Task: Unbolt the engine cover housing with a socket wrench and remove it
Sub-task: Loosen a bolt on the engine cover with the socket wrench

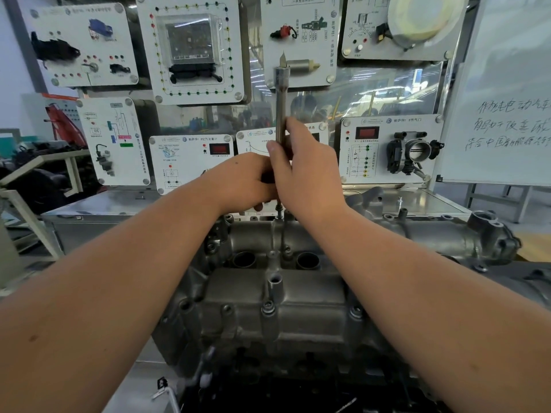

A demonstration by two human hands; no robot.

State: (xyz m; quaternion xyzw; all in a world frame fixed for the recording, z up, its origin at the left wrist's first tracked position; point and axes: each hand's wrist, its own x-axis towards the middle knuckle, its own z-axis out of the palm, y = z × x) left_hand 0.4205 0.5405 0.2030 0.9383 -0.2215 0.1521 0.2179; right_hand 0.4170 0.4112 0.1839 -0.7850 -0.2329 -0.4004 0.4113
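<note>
Two bare hands hold a long socket wrench [281,108] upright over a metal engine cover housing [277,299].

The right hand [307,171] wraps its fingers and thumb around the wrench's shaft; the left hand [243,181], touching it, curls its fingers around the lower part. The tool's thin lower end reaches down to a bolt [278,210] at the housing's far edge. The housing sits on a steel bench [98,210], between the forearms, before a wall of training panels [190,49].
</note>
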